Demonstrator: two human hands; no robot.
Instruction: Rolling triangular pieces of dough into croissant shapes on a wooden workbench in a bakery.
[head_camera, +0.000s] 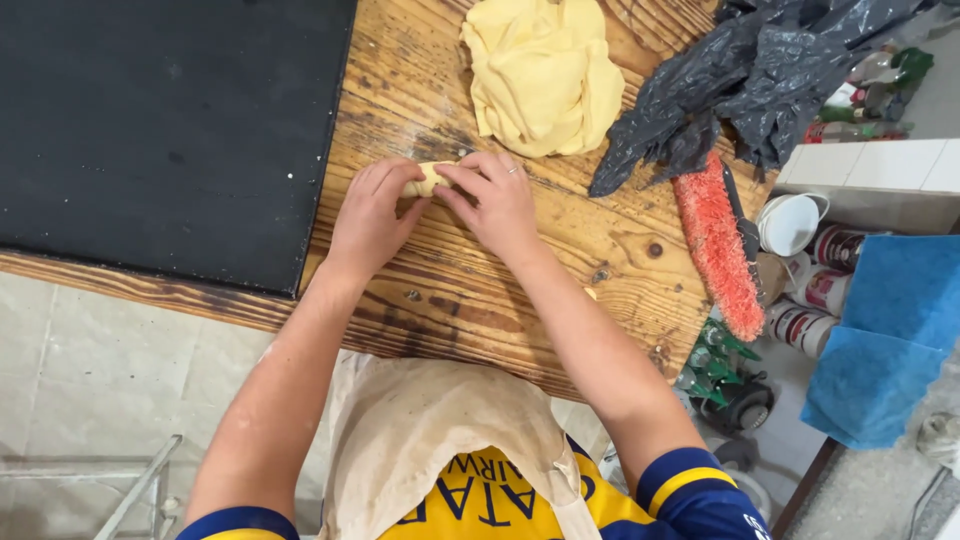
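Head view: seen at centre frame, left hand (368, 215) and right hand (497, 200) cupped together on the wooden table (470, 290), fingers (470, 172) of both curled around a small piece of dough (427, 178), clamped lightly on it from either side. Just above, near the top edge, lay the big yellow dough mass (543, 75), apart from the small piece. Upper left filled by a flat black tray (170, 130). Upper right held a crumpled black plastic bag (740, 80), with an orange bristled brush (717, 245) below it at the table's right edge. Lower right, off the table, showed a blue cloth (885, 340) and some cups.

Judged as mid-shaping: small piece being rolled or formed between the palms. Next move likely called for even, gentle pressure to keep the shape smooth.
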